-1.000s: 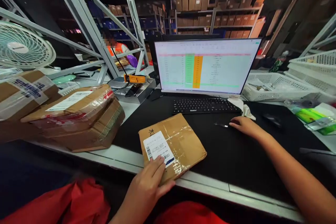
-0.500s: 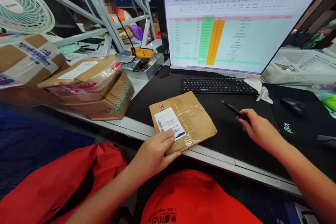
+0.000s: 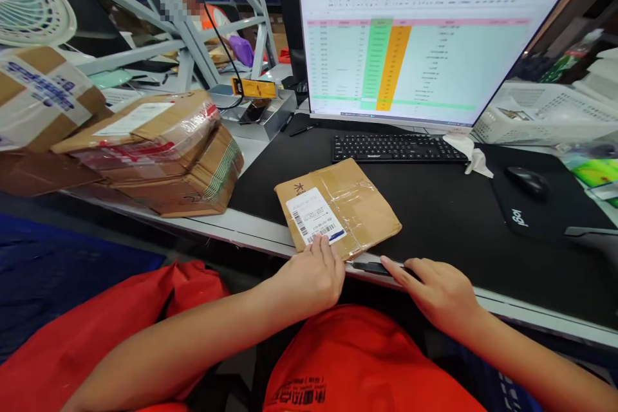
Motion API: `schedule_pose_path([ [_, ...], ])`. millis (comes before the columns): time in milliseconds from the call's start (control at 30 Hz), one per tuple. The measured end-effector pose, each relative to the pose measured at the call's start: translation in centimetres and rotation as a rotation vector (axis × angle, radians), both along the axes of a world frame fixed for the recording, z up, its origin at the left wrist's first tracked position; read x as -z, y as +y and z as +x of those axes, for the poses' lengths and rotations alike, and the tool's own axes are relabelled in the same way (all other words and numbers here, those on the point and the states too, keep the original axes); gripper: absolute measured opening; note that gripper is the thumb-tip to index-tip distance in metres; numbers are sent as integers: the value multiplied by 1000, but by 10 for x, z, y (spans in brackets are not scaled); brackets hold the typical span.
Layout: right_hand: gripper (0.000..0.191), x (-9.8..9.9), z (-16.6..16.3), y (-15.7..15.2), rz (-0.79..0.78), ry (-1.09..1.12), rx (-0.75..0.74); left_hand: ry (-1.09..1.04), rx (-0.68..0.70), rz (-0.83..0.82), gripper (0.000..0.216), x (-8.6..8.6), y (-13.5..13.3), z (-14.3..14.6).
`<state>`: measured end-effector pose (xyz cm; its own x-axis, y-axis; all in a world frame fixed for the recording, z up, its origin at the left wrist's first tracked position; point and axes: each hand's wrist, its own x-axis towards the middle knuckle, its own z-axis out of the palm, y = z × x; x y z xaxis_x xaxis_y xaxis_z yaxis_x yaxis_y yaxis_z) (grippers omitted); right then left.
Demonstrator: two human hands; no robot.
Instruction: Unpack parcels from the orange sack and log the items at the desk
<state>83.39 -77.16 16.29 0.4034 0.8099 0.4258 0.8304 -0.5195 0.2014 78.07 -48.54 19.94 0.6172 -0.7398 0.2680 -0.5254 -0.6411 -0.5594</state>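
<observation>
A flat cardboard box lies at the near edge of the black desk mat, with clear tape across it and a white shipping label on top. My left hand grips the box's near side, its fingertips pressed on the label's lower end and the thumb out of sight. In my closed right hand is a slim black utility knife, pointing left. The knife's tip meets the box's near edge, just right of my left hand; whether it has cut in cannot be seen.
Taped cartons are stacked at the left, below a fan. Behind the box stand a keyboard and a monitor. A mouse and a white basket are at the right. A person in orange sits beyond the metal frame.
My right hand has brought the knife from over the mat, down and left to the box's near edge. My left hand has shifted slightly right and turned, still on the box.
</observation>
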Motion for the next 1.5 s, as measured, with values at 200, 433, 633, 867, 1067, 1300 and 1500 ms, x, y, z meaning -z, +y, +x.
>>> schedule_pose_path([
  [200,56,-12,0,-1,-67,-100,129,-48,13,-28,20,-4,8,5],
  [433,47,-29,26,-71,23,-125,480,-98,-9,-256,19,-2,18,1],
  [633,45,-70,50,-58,15,67,100,182,-355,-387,19,-9,26,-11],
  [867,42,-96,94,49,-331,6,-354,156,-630,-525,24,8,32,-14],
  [1067,37,-115,117,114,-417,-137,-498,-116,-404,-629,30,40,49,-21],
  [1300,35,-154,195,148,-387,-198,-368,-142,-118,-691,27,44,89,-35],
  [1500,33,-133,235,142,-54,173,129,187,-163,-757,30,21,87,-48],
])
